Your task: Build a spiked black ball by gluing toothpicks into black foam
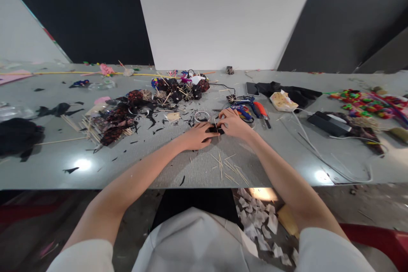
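A small black piece [217, 129] lies on the table between my two hands, partly covered by fingers. My left hand [200, 136] is closed on its left side, thumb and fingertips against it. My right hand [235, 124] bends over its right side, with fingers pinched close to a thin pale stick that rises from the piece; the fingers hide the exact grip. Loose toothpicks [230, 166] are scattered just in front of my hands. A white ring [202, 116] lies behind my left hand. Beyond my right hand is a blue glue gun [251, 104], next to an orange-handled cutter [260, 109].
At the back left sits a heap of dark patterned balls with stick clusters [172, 89]. Bundled sticks [91, 129] and a black cloth bundle [19, 136] lie left. To the right are a black box [330, 124], white cable [307, 140] and colourful trimmings [366, 102].
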Demonstrator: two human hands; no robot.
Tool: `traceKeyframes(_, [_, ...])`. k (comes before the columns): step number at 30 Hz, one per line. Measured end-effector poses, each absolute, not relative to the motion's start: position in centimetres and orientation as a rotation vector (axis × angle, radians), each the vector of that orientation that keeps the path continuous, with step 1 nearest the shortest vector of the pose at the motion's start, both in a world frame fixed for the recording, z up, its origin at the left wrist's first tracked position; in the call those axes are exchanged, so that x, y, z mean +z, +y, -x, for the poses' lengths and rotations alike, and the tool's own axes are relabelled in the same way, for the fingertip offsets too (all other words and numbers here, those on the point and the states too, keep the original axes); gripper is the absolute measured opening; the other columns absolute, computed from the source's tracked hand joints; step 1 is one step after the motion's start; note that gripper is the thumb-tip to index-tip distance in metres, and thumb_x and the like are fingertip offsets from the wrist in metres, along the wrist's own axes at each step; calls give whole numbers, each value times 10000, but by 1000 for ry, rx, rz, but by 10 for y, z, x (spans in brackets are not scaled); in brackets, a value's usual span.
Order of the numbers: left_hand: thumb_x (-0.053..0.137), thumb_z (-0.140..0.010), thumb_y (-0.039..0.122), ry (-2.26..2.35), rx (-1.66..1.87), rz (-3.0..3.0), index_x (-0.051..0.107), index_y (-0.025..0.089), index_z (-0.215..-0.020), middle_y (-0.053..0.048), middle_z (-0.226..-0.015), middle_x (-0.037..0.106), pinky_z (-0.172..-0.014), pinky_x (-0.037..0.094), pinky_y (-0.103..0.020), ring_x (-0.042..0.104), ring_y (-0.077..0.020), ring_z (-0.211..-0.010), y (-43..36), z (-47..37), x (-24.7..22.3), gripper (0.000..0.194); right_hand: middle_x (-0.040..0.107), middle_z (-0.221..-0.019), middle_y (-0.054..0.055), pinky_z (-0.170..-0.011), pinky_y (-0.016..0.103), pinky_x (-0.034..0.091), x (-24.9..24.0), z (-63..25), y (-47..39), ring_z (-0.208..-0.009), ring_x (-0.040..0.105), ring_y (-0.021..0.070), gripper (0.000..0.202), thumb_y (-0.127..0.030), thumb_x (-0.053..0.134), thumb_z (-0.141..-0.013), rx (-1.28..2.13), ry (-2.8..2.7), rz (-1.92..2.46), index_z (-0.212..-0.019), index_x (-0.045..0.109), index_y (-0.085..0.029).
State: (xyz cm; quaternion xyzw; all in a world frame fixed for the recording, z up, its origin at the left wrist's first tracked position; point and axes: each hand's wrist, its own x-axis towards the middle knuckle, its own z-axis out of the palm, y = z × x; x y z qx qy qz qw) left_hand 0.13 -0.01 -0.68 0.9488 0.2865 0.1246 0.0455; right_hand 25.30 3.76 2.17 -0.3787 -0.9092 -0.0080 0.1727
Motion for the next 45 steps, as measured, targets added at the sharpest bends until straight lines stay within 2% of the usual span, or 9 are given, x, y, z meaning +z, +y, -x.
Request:
traceKeyframes(16, [416,-1068,341,877,413,-2912,564,375,-1524,-80,-1537,488,-1248,351,-548,396,-317,-1482,1,-2,-10,481,619,-1149,96,-1065,473,362,19,-255,40,-1147,496,283,336,-102,563,-874,-21,-2594,1066,-943,844,-272])
traceKeyframes(22, [416,-1071,359,876,375,-2878,555,391,-1529,-71,-1557,472,-1246,357,-551,383,-330,-1493,1,-1,-8,480,627,-1146,90,-1026,463,369,17,-256,42,-1136,509,281,319,-113,574,-894,-49,-2597,1052,-947,843,-276])
traceKeyframes(42, [452,-1056,329,878,434,-2873,592,373,-1496,-71,-1528,504,-1252,362,-542,413,-317,-1482,-2,-3,-5,464,631,-1154,99,-998,449,390,15,-255,42,-1146,521,288,297,-133,565,-923,-60,-2587,1054,-1001,824,-256])
traceKeyframes(45, [452,-1054,321,878,439,-2877,585,370,-1498,-71,-1531,507,-1249,365,-545,401,-318,-1493,-2,-3,-6,465,638,-1157,107,-987,451,390,14,-255,42,-1143,525,292,301,-143,548,-937,-69,-2568,1065,-1056,806,-242])
